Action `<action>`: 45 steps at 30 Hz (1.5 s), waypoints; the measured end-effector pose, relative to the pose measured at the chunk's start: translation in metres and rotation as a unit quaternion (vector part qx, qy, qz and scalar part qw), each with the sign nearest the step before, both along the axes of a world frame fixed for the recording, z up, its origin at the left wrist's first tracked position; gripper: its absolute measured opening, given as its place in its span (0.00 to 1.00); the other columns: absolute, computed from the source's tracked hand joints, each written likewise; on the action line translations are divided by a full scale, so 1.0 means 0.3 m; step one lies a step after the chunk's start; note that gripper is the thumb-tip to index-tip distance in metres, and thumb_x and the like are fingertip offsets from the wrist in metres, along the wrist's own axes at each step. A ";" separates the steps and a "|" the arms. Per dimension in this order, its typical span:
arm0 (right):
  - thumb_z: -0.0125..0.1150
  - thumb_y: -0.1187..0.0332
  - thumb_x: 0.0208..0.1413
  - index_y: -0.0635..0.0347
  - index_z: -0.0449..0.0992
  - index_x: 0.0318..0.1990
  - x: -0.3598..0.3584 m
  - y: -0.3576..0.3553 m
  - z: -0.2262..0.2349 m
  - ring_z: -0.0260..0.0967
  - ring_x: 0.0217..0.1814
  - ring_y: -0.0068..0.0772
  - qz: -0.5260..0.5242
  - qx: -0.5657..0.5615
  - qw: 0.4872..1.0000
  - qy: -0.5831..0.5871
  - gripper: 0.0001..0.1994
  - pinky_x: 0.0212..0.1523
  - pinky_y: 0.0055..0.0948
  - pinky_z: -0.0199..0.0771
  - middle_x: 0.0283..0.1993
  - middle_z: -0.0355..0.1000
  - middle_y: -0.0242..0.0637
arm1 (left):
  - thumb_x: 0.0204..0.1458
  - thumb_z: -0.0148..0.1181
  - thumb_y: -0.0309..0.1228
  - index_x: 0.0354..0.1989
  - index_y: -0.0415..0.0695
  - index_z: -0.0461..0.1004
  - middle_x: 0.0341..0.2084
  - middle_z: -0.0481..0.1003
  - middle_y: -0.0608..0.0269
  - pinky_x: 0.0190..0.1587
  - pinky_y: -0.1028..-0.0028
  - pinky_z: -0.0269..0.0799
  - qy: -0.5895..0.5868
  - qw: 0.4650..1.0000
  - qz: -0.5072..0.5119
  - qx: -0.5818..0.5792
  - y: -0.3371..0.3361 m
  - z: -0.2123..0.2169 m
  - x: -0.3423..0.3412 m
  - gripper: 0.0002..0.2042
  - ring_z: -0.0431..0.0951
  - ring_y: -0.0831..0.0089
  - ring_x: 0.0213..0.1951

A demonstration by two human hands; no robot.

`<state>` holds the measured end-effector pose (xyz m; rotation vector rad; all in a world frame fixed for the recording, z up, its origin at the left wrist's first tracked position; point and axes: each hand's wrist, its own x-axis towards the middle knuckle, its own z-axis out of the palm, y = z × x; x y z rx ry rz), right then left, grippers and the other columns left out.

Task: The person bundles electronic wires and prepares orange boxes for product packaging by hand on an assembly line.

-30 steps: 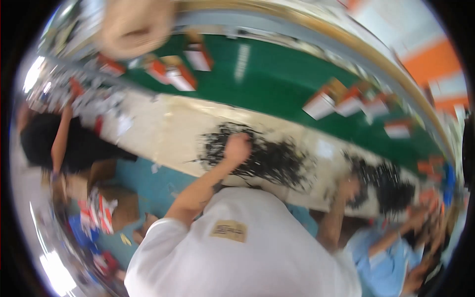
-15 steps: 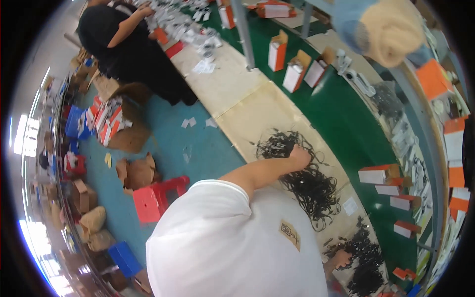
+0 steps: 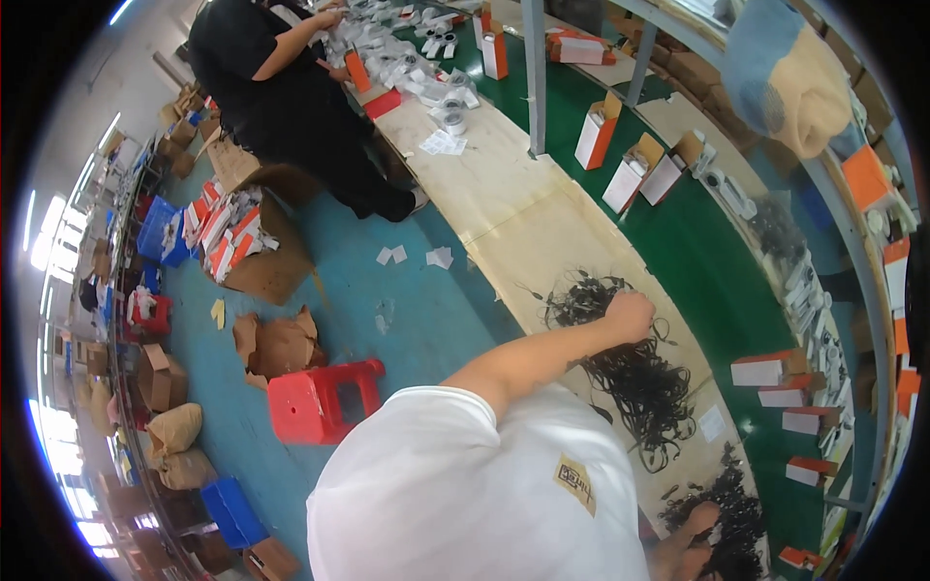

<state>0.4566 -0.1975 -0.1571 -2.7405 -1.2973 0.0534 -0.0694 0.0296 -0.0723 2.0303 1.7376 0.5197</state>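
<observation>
Black cables (image 3: 639, 392) lie in a tangled heap along the cream-coloured tabletop. My left hand (image 3: 630, 318) is closed at the upper end of this heap, with the back of the hand showing and the fingertips hidden. Cable lies right under it, so it appears to grip some strands. A second black heap of cables (image 3: 731, 513) spreads at the lower right. My right hand (image 3: 699, 521) reaches into its near side, partly cut off from sight by my white shirt. Its fingers are too hidden to show their grip. A small white paper (image 3: 712, 423) rests between the two heaps.
Beyond the tabletop runs a green belt (image 3: 668, 242) bearing white-and-orange boxes (image 3: 630, 179). Metal posts (image 3: 535, 77) rise by it. Another person (image 3: 291, 126) in black stands at the far left of the table. A red stool (image 3: 305, 407) and carton (image 3: 266, 261) stand on the floor.
The whole scene has shifted right and downward in view. My left hand stays at the upper end of the cable heap, and my right hand remains at the lower one.
</observation>
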 end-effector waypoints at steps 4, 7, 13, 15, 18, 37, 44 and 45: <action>0.54 0.68 0.56 0.67 0.73 0.39 0.074 0.067 -0.022 0.71 0.41 0.41 -0.017 0.153 0.980 0.129 0.10 0.37 0.37 0.71 0.44 0.74 0.47 | 0.45 0.55 0.32 0.24 0.40 0.75 0.25 0.75 0.51 0.37 0.59 0.70 -0.084 0.993 0.019 0.075 0.005 0.082 -0.008 0.08 0.76 0.54 0.35; 0.53 0.64 0.60 0.66 0.70 0.38 0.025 0.120 -0.026 0.67 0.40 0.29 -0.016 0.306 0.926 0.222 0.11 0.36 0.28 0.68 0.42 0.73 0.37 | 0.46 0.56 0.33 0.24 0.40 0.73 0.23 0.74 0.51 0.35 0.60 0.71 -0.233 0.969 0.047 0.060 0.035 0.144 0.035 0.08 0.76 0.53 0.32; 0.51 0.56 0.61 0.61 0.70 0.42 -0.241 0.235 0.169 0.62 0.28 0.20 -0.058 0.259 0.814 0.517 0.16 0.21 0.19 0.54 0.34 0.70 0.29 | 0.48 0.58 0.32 0.26 0.40 0.71 0.21 0.74 0.51 0.31 0.59 0.69 -0.348 0.935 0.045 0.053 0.023 0.233 0.048 0.08 0.75 0.51 0.28; 0.53 0.56 0.60 0.61 0.69 0.44 -0.383 0.291 0.223 0.59 0.27 0.19 -0.066 0.252 0.814 0.520 0.16 0.23 0.19 0.54 0.34 0.68 0.27 | 0.48 0.59 0.32 0.28 0.40 0.70 0.22 0.74 0.51 0.31 0.58 0.69 -0.335 0.940 0.050 0.044 -0.012 0.306 0.022 0.08 0.75 0.51 0.29; 0.55 0.60 0.60 0.61 0.69 0.50 -0.616 0.358 0.341 0.57 0.30 0.17 -0.082 0.280 0.719 0.630 0.16 0.26 0.20 0.55 0.34 0.64 0.27 | 0.51 0.57 0.32 0.32 0.41 0.68 0.25 0.73 0.52 0.34 0.56 0.69 -0.222 0.967 -0.001 0.122 -0.049 0.401 0.003 0.08 0.75 0.51 0.32; 0.55 0.68 0.60 0.69 0.71 0.46 -1.167 0.533 0.795 0.54 0.28 0.11 0.326 0.168 0.767 0.526 0.13 0.26 0.13 0.52 0.34 0.66 0.24 | 0.54 0.53 0.26 0.42 0.42 0.63 0.21 0.69 0.67 0.25 0.78 0.63 -0.693 0.720 -0.013 -0.026 -0.061 0.660 -0.002 0.09 0.67 0.81 0.23; 0.55 0.67 0.59 0.70 0.71 0.41 -1.089 0.478 0.863 0.49 0.21 0.14 0.311 0.185 0.624 0.692 0.12 0.22 0.18 0.47 0.23 0.60 0.25 | 0.50 0.56 0.30 0.34 0.41 0.73 0.25 0.73 0.61 0.31 0.71 0.70 -0.409 0.910 0.008 -0.066 -0.069 0.454 -0.032 0.06 0.73 0.69 0.27; 0.55 0.66 0.59 0.69 0.71 0.41 -1.096 0.486 0.870 0.49 0.21 0.14 0.306 0.181 0.588 0.727 0.12 0.22 0.18 0.47 0.21 0.57 0.24 | 0.50 0.56 0.32 0.33 0.40 0.74 0.26 0.75 0.57 0.32 0.67 0.71 -0.280 0.954 -0.037 -0.104 -0.096 0.462 -0.062 0.08 0.75 0.63 0.29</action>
